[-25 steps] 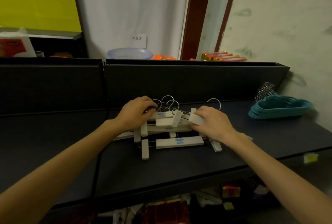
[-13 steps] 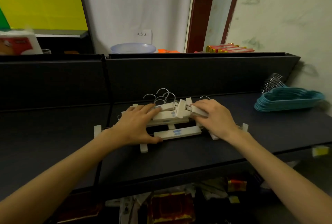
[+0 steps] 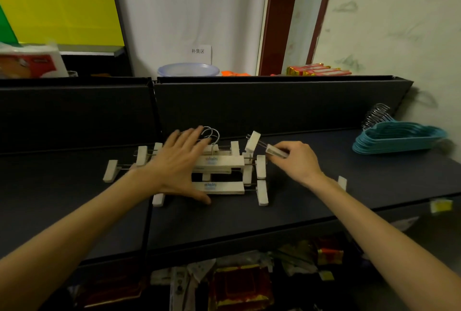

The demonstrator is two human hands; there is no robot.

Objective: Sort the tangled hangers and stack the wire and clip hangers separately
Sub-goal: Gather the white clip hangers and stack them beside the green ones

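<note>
A pile of white wooden clip hangers (image 3: 219, 164) with metal hooks lies in the middle of the dark shelf (image 3: 311, 201). My left hand (image 3: 178, 163) lies flat on the left part of the pile, fingers spread and straight. My right hand (image 3: 298, 161) pinches one white clip (image 3: 275, 151) at the pile's right end, lifted a little off the shelf. Another clip (image 3: 252, 141) sticks up beside it. A neat stack of teal hangers (image 3: 399, 139) with wire hooks rests at the far right of the shelf.
A dark back panel (image 3: 249, 103) rises behind the shelf. Above it sit a pale blue bowl (image 3: 188, 70), red-and-gold boxes (image 3: 319, 70) and a red-and-white package (image 3: 30, 63). Packaged goods (image 3: 239, 285) fill the space below the shelf. A yellow tag (image 3: 440, 206) hangs on the front edge.
My left hand opened and flattened over the pile. The hangers have spread out sideways along the shelf. My right hand now pinches a single clip at the right end.
</note>
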